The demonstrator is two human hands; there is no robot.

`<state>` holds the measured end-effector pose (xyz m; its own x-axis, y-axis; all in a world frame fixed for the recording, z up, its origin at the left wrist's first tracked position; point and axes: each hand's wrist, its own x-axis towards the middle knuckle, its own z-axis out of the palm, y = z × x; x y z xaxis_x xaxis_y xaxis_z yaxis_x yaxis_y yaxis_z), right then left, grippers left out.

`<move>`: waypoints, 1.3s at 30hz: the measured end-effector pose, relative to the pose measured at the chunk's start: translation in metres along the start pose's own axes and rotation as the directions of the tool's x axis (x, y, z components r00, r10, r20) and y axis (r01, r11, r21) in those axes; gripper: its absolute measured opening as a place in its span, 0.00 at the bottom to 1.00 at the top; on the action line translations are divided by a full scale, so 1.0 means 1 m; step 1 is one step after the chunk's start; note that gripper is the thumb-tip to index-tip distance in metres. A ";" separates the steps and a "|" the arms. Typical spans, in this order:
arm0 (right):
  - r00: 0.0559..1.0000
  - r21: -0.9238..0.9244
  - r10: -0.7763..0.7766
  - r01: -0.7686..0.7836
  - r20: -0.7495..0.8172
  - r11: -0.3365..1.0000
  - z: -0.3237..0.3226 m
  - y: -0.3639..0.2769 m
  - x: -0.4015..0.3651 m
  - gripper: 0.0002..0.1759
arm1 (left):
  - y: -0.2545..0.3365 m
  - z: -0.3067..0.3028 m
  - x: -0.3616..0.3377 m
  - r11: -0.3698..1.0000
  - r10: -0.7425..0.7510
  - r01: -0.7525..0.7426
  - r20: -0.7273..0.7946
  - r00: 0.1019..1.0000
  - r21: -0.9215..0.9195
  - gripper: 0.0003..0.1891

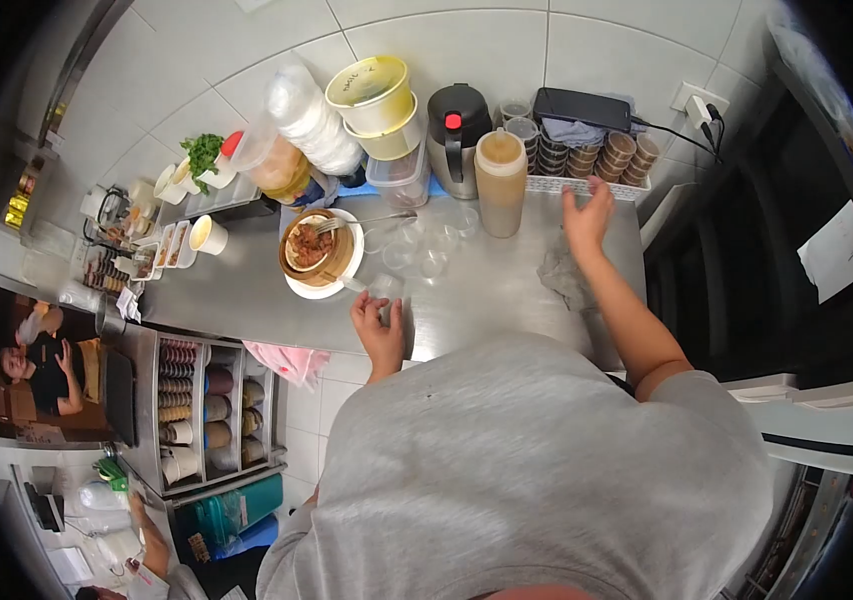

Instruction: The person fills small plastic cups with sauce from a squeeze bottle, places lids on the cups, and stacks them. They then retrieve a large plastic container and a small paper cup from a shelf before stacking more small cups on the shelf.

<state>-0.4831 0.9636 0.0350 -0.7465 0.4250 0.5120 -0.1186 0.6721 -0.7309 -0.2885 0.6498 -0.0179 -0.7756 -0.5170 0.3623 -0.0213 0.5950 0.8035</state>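
Note:
My left hand rests at the near edge of the steel counter, its fingers closed around a small clear plastic cup. Just beyond it stands a white plate carrying a bamboo steamer of brown food with a metal spoon laid across it. My right hand is stretched to the back of the counter with its fingers apart, holding nothing. It sits at the rim of a white tray packed with small filled sauce cups.
Several empty clear cups stand mid-counter beside a brown-sauce squeeze bottle. Behind are a black jug, stacked yellow tubs, lids, herbs and a phone. Shelves of cups lie below left, near another person.

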 end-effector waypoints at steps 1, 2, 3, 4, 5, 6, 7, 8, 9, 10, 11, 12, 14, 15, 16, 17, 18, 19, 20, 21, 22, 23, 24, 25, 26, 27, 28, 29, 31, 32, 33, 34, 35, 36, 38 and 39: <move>0.989 -0.196 0.147 -0.147 -0.018 0.969 0.003 0.007 0.010 0.30 | -0.001 0.001 0.002 0.999 0.029 -0.029 -0.003 1.000 0.019 0.10; 0.972 -0.251 0.233 -0.225 0.005 0.942 0.005 0.013 0.017 0.31 | -0.001 0.002 0.003 0.997 0.070 -0.070 -0.012 0.997 0.026 0.10; 0.949 -0.307 0.314 -0.290 0.030 0.907 0.008 0.015 0.024 0.32 | -0.004 0.004 0.002 0.994 0.105 -0.104 -0.028 0.994 0.035 0.09; 0.922 -0.359 0.383 -0.338 0.061 0.870 0.012 0.015 0.031 0.33 | -0.007 0.004 0.001 0.990 0.135 -0.132 -0.058 0.989 0.050 0.08; 0.928 -0.372 0.361 -0.306 0.088 0.877 0.021 0.029 0.040 0.36 | -0.009 0.006 -0.001 0.990 0.140 -0.137 -0.063 0.988 0.038 0.08; 0.936 -0.371 0.326 -0.258 0.133 0.892 0.034 0.044 0.048 0.39 | -0.010 0.005 -0.002 0.990 0.141 -0.138 -0.090 0.986 0.039 0.08; 0.903 -0.353 0.377 -0.291 0.207 0.889 0.030 0.034 0.055 0.40 | -0.005 0.003 -0.002 0.978 0.203 -0.196 -0.112 0.973 0.072 0.07; 0.850 -0.460 0.471 -0.329 0.237 0.824 0.044 0.044 0.066 0.43 | -0.005 0.001 -0.003 0.977 0.203 -0.193 -0.109 0.973 0.090 0.08; 0.815 -0.416 0.515 -0.385 0.266 0.824 0.058 0.062 0.079 0.44 | -0.002 0.001 -0.003 0.983 0.181 -0.174 -0.129 0.975 0.063 0.07; 0.807 -0.437 0.562 -0.445 0.184 0.782 0.069 0.066 0.088 0.41 | 0.000 0.000 -0.004 0.994 0.105 -0.106 -0.097 0.990 -0.010 0.07; 0.789 -0.320 0.564 -0.483 0.246 0.815 0.060 0.056 0.092 0.40 | -0.006 0.003 -0.005 0.990 0.142 -0.140 -0.120 0.983 0.021 0.08; 0.782 -0.372 0.572 -0.469 0.246 0.801 0.067 0.063 0.101 0.38 | -0.006 0.000 -0.004 0.983 0.177 -0.170 -0.109 0.978 0.070 0.08; 0.784 -0.326 0.573 -0.491 0.240 0.808 0.062 0.051 0.096 0.39 | -0.006 -0.002 -0.006 0.995 0.096 -0.097 -0.073 0.993 -0.008 0.08; 0.729 -0.308 0.661 -0.597 0.177 0.741 0.063 0.042 0.094 0.39 | -0.001 -0.007 -0.006 0.996 0.084 -0.085 -0.075 0.994 -0.018 0.08; 0.711 -0.314 0.673 -0.604 0.203 0.733 0.065 0.041 0.095 0.47 | 0.004 -0.009 -0.004 0.996 0.075 -0.077 -0.063 0.995 -0.032 0.08; 0.755 -0.373 0.650 -0.579 0.089 0.724 0.069 0.038 0.090 0.47 | 0.006 -0.012 -0.004 0.996 0.073 -0.075 -0.042 0.996 -0.055 0.08; 0.791 -0.432 0.611 -0.562 -0.031 0.705 0.067 0.030 0.081 0.47 | 0.005 -0.012 -0.005 0.995 0.072 -0.075 -0.050 0.996 -0.067 0.08; 0.818 -0.488 0.555 -0.551 -0.154 0.677 0.060 0.021 0.072 0.47 | 0.004 -0.011 -0.005 0.993 0.073 -0.077 -0.055 0.996 -0.084 0.08; 0.846 -0.494 0.508 -0.514 -0.158 0.701 0.055 0.015 0.067 0.46 | 0.003 -0.010 -0.005 0.991 0.075 -0.081 -0.058 0.995 -0.102 0.08; 0.873 -0.502 0.460 -0.475 -0.162 0.723 0.049 0.010 0.061 0.46 | 0.003 -0.011 -0.005 0.992 0.084 -0.088 -0.051 0.995 -0.089 0.08; 0.895 -0.507 0.425 -0.430 -0.132 0.747 0.047 0.014 0.059 0.45 | 0.003 -0.012 -0.005 0.993 0.093 -0.096 -0.042 0.995 -0.075 0.08; 0.916 -0.510 0.389 -0.383 -0.101 0.770 0.046 0.018 0.057 0.44 | 0.003 -0.013 -0.005 0.993 0.103 -0.104 -0.033 0.994 -0.061 0.08; 0.950 -0.523 0.294 -0.303 -0.102 0.797 0.047 0.022 0.055 0.42 | 0.001 -0.012 -0.005 0.992 0.119 -0.121 -0.030 0.992 -0.048 0.08; 0.975 -0.534 0.195 -0.219 -0.102 0.816 0.049 0.025 0.053 0.41 | -0.001 -0.012 -0.005 0.990 0.136 -0.137 -0.029 0.990 -0.034 0.08; 0.991 -0.544 0.093 -0.132 -0.100 0.829 0.051 0.028 0.054 0.39 | -0.002 -0.011 -0.004 0.988 0.154 -0.154 -0.029 0.988 -0.021 0.08; 0.992 -0.544 0.043 -0.101 -0.118 0.833 0.051 0.029 0.058 0.38 | -0.001 -0.010 -0.005 0.991 0.127 -0.128 -0.031 0.991 -0.036 0.08; 0.990 -0.541 -0.003 -0.073 -0.138 0.838 0.053 0.029 0.061 0.38 | 0.000 -0.009 -0.006 0.993 0.104 -0.106 -0.033 0.994 -0.048 0.08; 0.986 -0.537 -0.047 -0.046 -0.158 0.842 0.056 0.030 0.062 0.37 | 0.001 -0.010 -0.006 0.995 0.083 -0.085 -0.035 0.996 -0.057 0.08; 0.995 -0.499 0.070 -0.098 -0.074 0.861 0.054 0.018 0.065 0.39 | 0.001 -0.011 -0.004 0.994 0.105 -0.106 -0.035 0.994 -0.020 0.08; 0.992 -0.484 0.124 -0.124 -0.031 0.866 0.050 0.015 0.067 0.40 | 0.002 -0.010 -0.005 0.993 0.115 -0.115 -0.034 0.993 -0.005 0.08; 0.994 -0.458 0.105 -0.100 -0.015 0.883 0.042 0.003 0.064 0.42 | 0.001 -0.008 -0.004 0.994 0.106 -0.107 -0.039 0.994 -0.024 0.08; 0.996 -0.431 0.084 -0.076 0.000 0.899 0.032 -0.011 0.058 0.43 | 0.000 -0.008 -0.003 0.994 0.099 -0.101 -0.045 0.994 -0.044 0.08; 0.998 -0.410 0.061 -0.048 0.019 0.911 0.027 -0.017 0.056 0.45 | -0.002 -0.006 -0.004 0.994 0.083 -0.086 -0.047 0.995 -0.067 0.07; 0.997 -0.378 0.061 -0.036 0.054 0.925 0.029 -0.010 0.062 0.48 | -0.004 -0.004 -0.003 0.993 0.101 -0.104 -0.068 0.993 -0.049 0.07; 0.990 -0.337 0.077 -0.033 0.116 0.941 0.032 0.019 0.065 0.52 | -0.008 -0.001 -0.004 0.991 0.131 -0.134 -0.081 0.988 -0.023 0.07; 0.998 -0.309 0.008 0.011 0.061 0.951 0.039 0.027 0.065 0.53 | -0.007 -0.001 -0.005 0.995 0.093 -0.096 -0.087 0.992 -0.029 0.06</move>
<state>-0.5603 0.9858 0.0309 -0.7860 0.3928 0.4773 0.0816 0.8313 -0.5499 -0.2838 0.6475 -0.0250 -0.7164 -0.5106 0.4755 0.0717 0.6240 0.7781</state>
